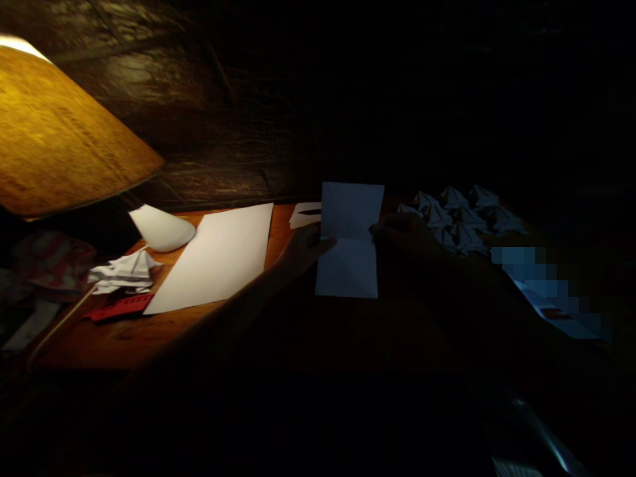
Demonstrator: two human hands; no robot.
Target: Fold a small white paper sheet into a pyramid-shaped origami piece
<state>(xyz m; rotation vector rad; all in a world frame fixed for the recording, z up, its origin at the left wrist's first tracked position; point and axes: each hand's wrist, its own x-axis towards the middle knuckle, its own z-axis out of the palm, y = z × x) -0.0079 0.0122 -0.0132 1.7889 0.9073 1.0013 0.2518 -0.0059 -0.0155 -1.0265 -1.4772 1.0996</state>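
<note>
A white sheet of paper (350,212) with a crease across its middle is held upright above the table, in deep shadow. My left hand (308,245) pinches its left edge near the crease, the thumb lying on the front. At the opposite edge, my right hand (397,232) grips the paper at about the same height; its fingers are dark and hard to make out. Behind the left hand lies a white paper piece (304,213) with a dark slot. Several folded paper shapes (460,215) with pointed tops stand in rows beyond the right hand.
A lamp with a yellow-brown shade (74,132) lights the left side. On the wooden table (114,344) are a large white sheet (218,262), a white cone-like object (161,228), a crumpled-looking folded paper (126,270) and a red toothed object (119,308). A cable (62,324) crosses the left edge.
</note>
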